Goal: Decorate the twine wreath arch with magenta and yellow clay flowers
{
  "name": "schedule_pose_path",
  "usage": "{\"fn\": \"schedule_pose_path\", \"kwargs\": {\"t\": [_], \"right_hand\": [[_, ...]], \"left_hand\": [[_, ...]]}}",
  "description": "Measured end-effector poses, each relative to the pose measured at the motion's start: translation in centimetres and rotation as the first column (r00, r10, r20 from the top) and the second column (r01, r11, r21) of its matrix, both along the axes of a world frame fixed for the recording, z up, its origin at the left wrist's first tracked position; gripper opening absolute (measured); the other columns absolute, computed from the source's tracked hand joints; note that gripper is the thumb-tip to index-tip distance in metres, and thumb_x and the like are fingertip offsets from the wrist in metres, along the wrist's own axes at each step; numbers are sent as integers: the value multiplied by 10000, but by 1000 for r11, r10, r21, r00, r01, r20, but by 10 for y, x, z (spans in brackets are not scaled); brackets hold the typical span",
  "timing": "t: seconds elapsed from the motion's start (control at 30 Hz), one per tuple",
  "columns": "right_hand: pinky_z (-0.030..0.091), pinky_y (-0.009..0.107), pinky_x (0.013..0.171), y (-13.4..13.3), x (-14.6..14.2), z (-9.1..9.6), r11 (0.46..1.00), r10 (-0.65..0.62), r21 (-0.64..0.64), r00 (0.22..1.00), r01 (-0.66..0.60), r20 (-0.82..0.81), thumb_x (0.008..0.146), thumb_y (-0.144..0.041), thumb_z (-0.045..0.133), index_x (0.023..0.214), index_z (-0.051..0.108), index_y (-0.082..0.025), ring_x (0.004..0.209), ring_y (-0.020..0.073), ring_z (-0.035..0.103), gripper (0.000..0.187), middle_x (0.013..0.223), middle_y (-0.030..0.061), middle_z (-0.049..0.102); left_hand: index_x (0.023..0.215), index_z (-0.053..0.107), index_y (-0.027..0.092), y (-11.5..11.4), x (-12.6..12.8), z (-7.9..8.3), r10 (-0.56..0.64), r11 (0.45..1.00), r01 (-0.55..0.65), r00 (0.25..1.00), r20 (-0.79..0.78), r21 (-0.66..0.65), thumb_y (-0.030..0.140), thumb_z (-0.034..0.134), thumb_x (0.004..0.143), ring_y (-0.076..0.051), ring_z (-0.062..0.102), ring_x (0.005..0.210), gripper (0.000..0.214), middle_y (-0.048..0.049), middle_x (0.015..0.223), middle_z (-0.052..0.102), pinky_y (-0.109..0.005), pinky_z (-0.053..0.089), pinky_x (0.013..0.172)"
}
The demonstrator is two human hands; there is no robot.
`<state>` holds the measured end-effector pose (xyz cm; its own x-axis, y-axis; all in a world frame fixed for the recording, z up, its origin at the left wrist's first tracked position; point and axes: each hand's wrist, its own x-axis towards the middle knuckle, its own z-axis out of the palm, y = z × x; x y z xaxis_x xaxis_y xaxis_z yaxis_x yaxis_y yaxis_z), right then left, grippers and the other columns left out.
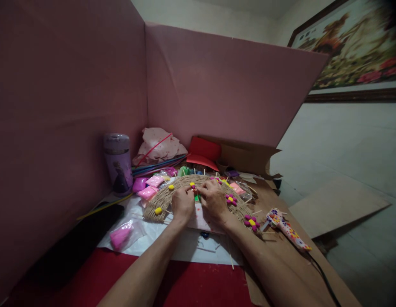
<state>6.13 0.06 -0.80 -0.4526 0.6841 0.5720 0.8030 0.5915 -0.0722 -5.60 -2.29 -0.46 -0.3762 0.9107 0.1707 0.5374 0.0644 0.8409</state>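
Observation:
A fan-shaped arch of woven tan cord (164,200) with thin sticks poking from its edge lies before me. Near the top of the arch, my left hand (184,204) and my right hand (213,198) bring their bent fingertips together just below a small yellow clay centre (192,184) with a bit of purple on it. What the fingers pinch is too small to make out. Yellow clay dots (158,211) sit on the arch's left side. On its right side are purple clay flowers with yellow centres, such as the lowest flower (252,222).
Packets of pink clay (147,192) lie left of the arch, and a bagged pink piece (120,237) sits nearer. A purple tumbler (118,164) stands at the back left. To the right, a patterned glue gun (285,228) with a black cord rests on cardboard (281,264).

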Motion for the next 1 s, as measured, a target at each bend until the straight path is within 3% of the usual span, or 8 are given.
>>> {"fn": "schedule_pose_path", "kwargs": {"t": [0.27, 0.5, 0.67, 0.9, 1.0], "right_hand": [[329, 320, 764, -1, -2, -3, 1000, 26, 8, 999, -26, 36, 817, -170, 544, 901, 663, -198, 873, 211, 417, 148, 884, 64, 584], [332, 352, 792, -8, -1, 4, 997, 52, 49, 985, -61, 167, 809, -196, 566, 992, 643, -203, 908, 235, 420, 198, 912, 81, 588], [331, 365, 805, -9, 0, 5, 996, 58, 57, 973, -73, 222, 852, -203, 509, 986, 646, -204, 896, 233, 429, 192, 893, 85, 590], [327, 374, 784, -9, -1, 8, 995, 30, 86, 972, -51, 232, 823, -183, 537, 1128, 595, -206, 888, 244, 431, 311, 925, 98, 587], [327, 368, 763, -7, -3, 8, 994, 34, 92, 970, -58, 243, 841, -176, 504, 1088, 616, -206, 872, 243, 433, 272, 906, 98, 592]], "left_hand": [[905, 737, 198, 2, -1, -4, -58, 998, 56, 997, 58, 40, 199, 479, 767, -207, 650, 848, 293, -101, 919, 722, -274, 449, 747], [893, 719, 112, 12, -5, -10, 78, 978, -129, 956, 282, 166, 163, 484, 723, -214, 647, 829, 295, -122, 885, 717, -283, 461, 755], [863, 716, 125, 17, -6, -15, 108, 971, -171, 938, 329, 167, 181, 493, 706, -220, 643, 797, 279, -117, 860, 713, -297, 463, 723], [802, 708, 149, 21, -8, -22, 107, 958, -204, 908, 406, 203, 214, 521, 681, -210, 627, 736, 232, -90, 787, 700, -299, 460, 672], [774, 700, 154, 22, -8, -23, 105, 955, -214, 891, 442, 205, 214, 536, 661, -205, 615, 710, 207, -76, 736, 685, -292, 453, 640]]}}
